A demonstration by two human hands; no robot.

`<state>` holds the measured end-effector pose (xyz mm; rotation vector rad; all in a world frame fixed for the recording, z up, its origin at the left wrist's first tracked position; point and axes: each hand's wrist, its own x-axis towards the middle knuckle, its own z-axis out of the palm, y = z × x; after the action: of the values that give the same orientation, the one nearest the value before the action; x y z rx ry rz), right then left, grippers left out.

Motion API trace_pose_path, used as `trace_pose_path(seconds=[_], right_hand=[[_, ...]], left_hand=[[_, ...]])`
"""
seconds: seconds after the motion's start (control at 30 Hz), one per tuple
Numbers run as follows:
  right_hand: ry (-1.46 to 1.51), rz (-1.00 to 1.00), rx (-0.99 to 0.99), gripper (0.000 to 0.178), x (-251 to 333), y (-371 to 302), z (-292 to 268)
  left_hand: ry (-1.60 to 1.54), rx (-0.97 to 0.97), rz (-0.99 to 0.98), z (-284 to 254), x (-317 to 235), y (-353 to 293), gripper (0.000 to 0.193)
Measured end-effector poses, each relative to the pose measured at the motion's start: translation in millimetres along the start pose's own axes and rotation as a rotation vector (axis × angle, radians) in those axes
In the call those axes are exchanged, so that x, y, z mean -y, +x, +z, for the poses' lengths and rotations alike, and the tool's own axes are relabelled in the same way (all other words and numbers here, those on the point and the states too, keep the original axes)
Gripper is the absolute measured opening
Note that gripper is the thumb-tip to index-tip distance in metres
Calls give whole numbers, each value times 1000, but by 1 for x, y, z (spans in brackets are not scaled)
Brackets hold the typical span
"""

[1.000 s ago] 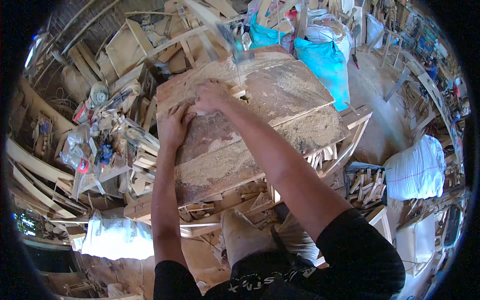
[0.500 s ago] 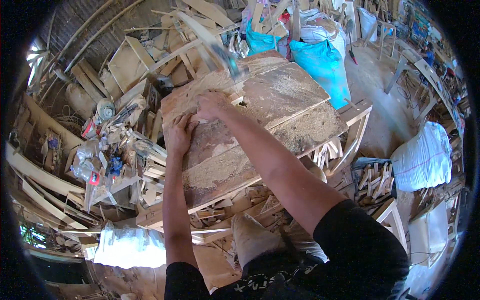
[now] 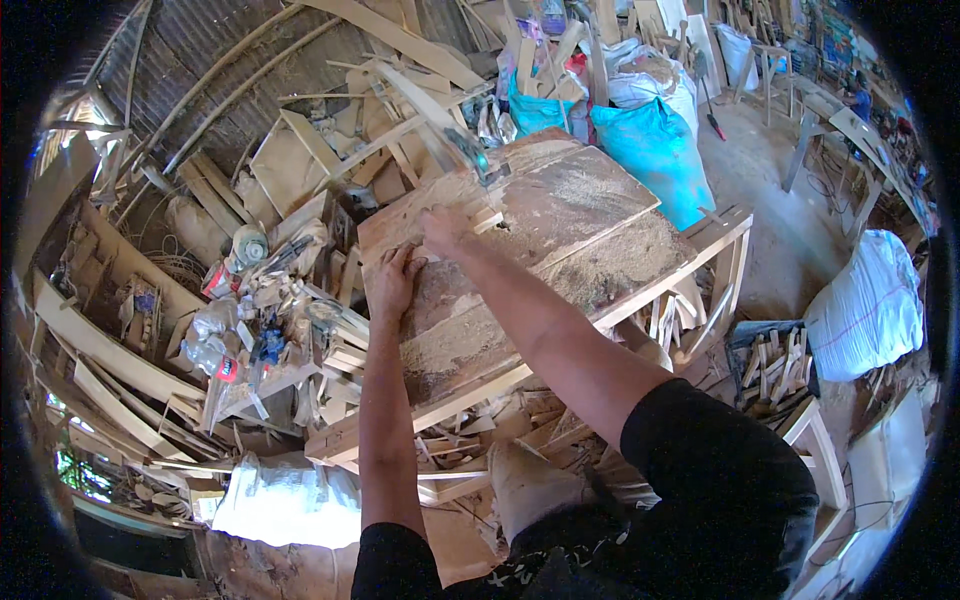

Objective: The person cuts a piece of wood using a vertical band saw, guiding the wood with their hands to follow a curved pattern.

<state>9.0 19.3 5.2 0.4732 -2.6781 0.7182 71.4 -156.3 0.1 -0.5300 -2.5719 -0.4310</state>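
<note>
A worn plank tabletop (image 3: 570,215) dusted with sawdust lies in front of me. At its far side, a wooden arm with a teal metal end (image 3: 480,165) hangs over the boards, blurred, like a powered saw. My right hand (image 3: 445,232) is closed on a small light wood piece (image 3: 487,219), whose end sticks out toward the teal end. Close beside it, my left hand (image 3: 396,278) rests near the left edge, fingers curled against a pale bit of wood by the right hand. The fingers hide most of the wood.
Scrap wood and a plastic bottle (image 3: 222,366) crowd a bench on the left. Turquoise sacks (image 3: 655,150) stand behind the table. A white sack (image 3: 865,305) and a box of offcuts (image 3: 770,365) sit at right. More offcuts lie beneath the table.
The whole view has shifted, so the table and hands appear further right and lower. Both hands stay together on the wood, with little movement relative to the tabletop.
</note>
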Motion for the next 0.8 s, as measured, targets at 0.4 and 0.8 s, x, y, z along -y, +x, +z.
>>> trace_pose_path(seconds=[0.4, 0.8], right_hand=[[62, -45, -205, 20, -16, 10, 16], [42, -63, -57, 22, 18, -3, 14]], left_hand=[[42, -16, 19, 3, -8, 4, 43], [22, -160, 149, 13, 16, 14, 32]])
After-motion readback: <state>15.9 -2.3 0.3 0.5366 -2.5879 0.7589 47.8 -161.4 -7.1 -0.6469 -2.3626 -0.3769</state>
